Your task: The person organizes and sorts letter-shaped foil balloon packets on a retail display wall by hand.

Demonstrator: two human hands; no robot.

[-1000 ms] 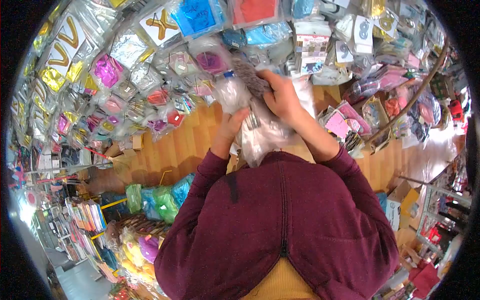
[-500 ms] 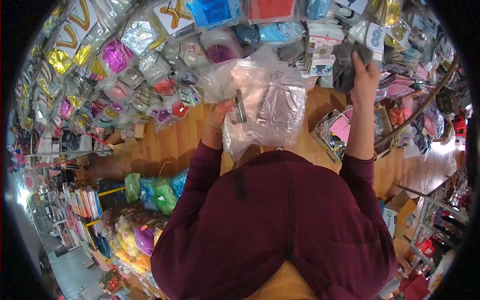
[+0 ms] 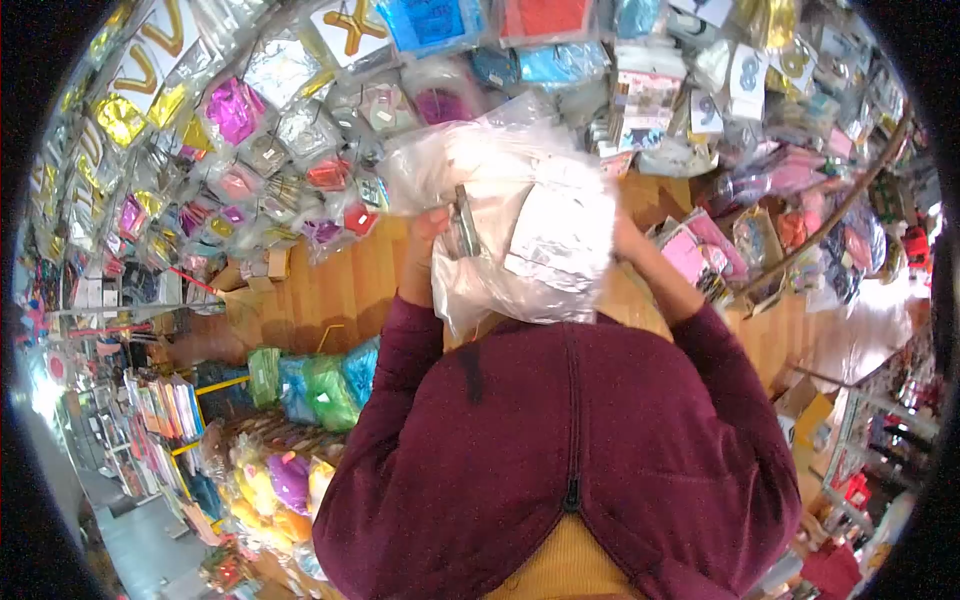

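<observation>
In front of my chest, my left hand grips the left side of a large clear plastic bag, thumb on top. Beside the thumb a narrow dark strip lies against the plastic. A pale, glossy flat packet shows at the bag's right part, washed out by glare. My right hand is at the bag's right edge, smeared by motion, its fingers hidden behind the plastic.
Ahead, a wall of bagged foil items in many colours includes a blue packet and a red one. Boxes of pink packets stand on the wooden floor at right. A curved pole crosses there. Wrapped green bundles lie at left.
My right hand has come down and left from the hanging packets to the bag's right edge. The dark grey packet it held is out of sight. The bag has shifted slightly left.
</observation>
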